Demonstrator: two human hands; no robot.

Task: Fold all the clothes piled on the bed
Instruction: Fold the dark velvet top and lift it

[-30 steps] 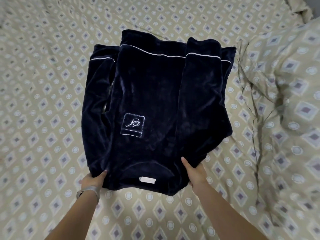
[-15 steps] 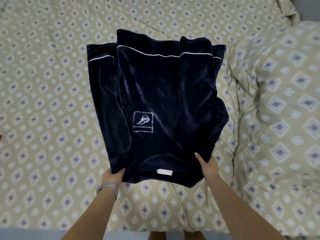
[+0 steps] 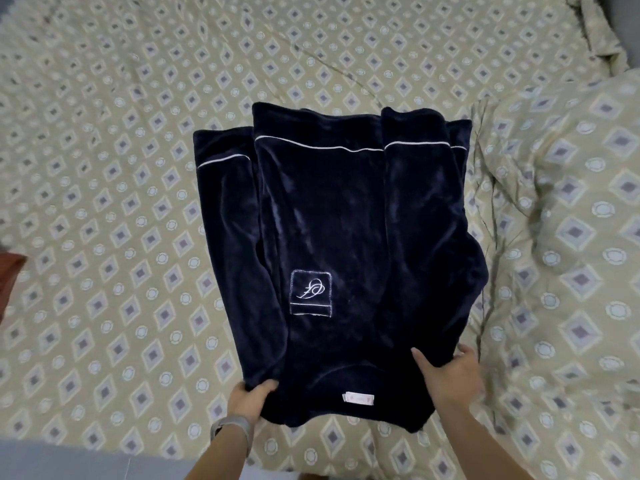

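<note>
Bed (image 3: 104, 237): covered edge to edge by a beige quilt with a diamond-and-ring print; a rumpled duvet (image 3: 571, 237) in the same print is heaped along the right side.

Top (image 3: 329, 237): navy velvet garment with white piping, lying mid-bed, sleeves turned in over the body, collar end nearest the person. It sits further from the near edge than a second ago and its far hem now rests flat on the quilt, no longer raised; judged set down for the next fold, likely collar end over to hem.

Red cloth (image 3: 12, 268): a scrap at the left edge, newly in view; possibly another garment waiting, cannot tell.

Right hand (image 3: 446, 372): holds the collar-end right corner, thumb on top, fingers under the fabric.

Left hand (image 3: 251, 398): grips the left corner, thumb over the edge; a watch (image 3: 230, 426) on the wrist.

Pocket (image 3: 311, 292): white-stitched patch with an emblem.

Label (image 3: 358, 399): pale tag at the neckline.
</note>
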